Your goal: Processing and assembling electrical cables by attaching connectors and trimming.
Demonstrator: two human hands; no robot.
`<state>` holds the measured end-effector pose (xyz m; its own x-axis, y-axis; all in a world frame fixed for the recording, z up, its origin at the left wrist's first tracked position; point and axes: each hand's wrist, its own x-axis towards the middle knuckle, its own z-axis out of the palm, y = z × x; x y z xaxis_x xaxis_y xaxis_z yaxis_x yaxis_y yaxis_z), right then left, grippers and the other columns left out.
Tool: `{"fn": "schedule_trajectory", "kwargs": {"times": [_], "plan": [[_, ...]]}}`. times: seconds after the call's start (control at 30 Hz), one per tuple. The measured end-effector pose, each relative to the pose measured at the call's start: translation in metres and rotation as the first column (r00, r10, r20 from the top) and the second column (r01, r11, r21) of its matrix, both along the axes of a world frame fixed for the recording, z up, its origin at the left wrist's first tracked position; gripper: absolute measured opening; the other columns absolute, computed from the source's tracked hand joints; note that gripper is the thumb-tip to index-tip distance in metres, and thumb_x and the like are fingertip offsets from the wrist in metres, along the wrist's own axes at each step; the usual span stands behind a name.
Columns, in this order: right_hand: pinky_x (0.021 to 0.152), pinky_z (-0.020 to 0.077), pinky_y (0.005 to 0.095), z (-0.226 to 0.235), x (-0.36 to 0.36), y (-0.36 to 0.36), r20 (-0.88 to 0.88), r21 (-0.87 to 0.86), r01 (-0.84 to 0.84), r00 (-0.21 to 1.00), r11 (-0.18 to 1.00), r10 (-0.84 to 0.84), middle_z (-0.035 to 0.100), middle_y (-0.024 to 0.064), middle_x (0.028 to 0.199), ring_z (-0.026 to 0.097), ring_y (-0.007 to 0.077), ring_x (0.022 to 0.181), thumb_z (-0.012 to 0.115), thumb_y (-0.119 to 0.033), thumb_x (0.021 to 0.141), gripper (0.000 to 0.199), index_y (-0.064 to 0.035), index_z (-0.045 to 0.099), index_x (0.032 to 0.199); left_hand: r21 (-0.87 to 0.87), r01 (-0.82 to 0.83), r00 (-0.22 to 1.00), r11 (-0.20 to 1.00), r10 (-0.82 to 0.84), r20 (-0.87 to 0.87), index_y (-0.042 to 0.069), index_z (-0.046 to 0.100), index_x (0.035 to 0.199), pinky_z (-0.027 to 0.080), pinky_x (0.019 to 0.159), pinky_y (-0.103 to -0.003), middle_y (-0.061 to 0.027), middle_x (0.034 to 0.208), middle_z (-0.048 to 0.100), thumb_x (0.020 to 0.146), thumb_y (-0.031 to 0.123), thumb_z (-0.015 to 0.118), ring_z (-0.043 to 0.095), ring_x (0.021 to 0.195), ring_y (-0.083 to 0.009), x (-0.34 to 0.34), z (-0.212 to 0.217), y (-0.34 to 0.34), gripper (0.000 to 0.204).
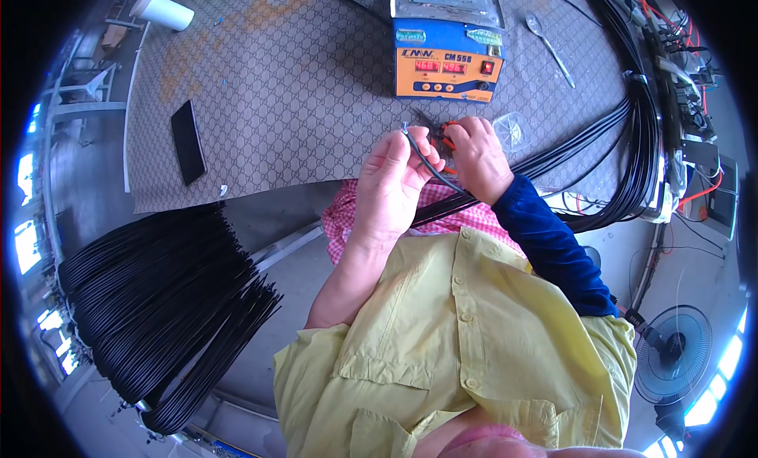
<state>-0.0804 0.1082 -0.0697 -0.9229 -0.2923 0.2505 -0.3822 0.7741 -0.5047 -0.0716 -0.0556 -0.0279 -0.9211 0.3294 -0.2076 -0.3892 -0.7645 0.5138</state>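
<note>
In my left hand, raised near the table's front edge, a thin black cable is pinched between thumb and fingers. Its stripped tip, with fine wires showing, sticks up past the thumb. My right hand is closed round red-handled cutters, just right of the left hand. Their dark jaws point up and to the left over the table; part of the handles is hidden by the fingers. Behind both hands stands a blue and orange solder pot with lit red displays. A small clear plastic dish lies beside my right hand.
A dark phone and a white cylinder lie on the patterned table at left. A spoon rests right of the pot. Black cable bundles hang at left and curve along the right. A fan stands lower right.
</note>
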Motion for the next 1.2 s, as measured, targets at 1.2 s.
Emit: {"fn": "schedule_trajectory", "kwargs": {"times": [1.2], "plan": [[0.054, 0.0401, 0.0229, 0.067, 0.012, -0.003, 0.593, -0.615, 0.133, 0.727, 0.777, 0.345, 0.055, 0.0031, 0.065, 0.046, 0.0059, 0.06, 0.062, -0.026, 0.079, 0.028, 0.0003, 0.06, 0.09, -0.158, -0.094, 0.991, 0.983, 0.107, 0.074, -0.003, 0.055, 0.099, 0.041, 0.065, -0.023, -0.0024, 0.077, 0.051, 0.087, 0.011, 0.049, 0.046, 0.068, -0.0089, 0.008, -0.009, 0.0, 0.019]]}}
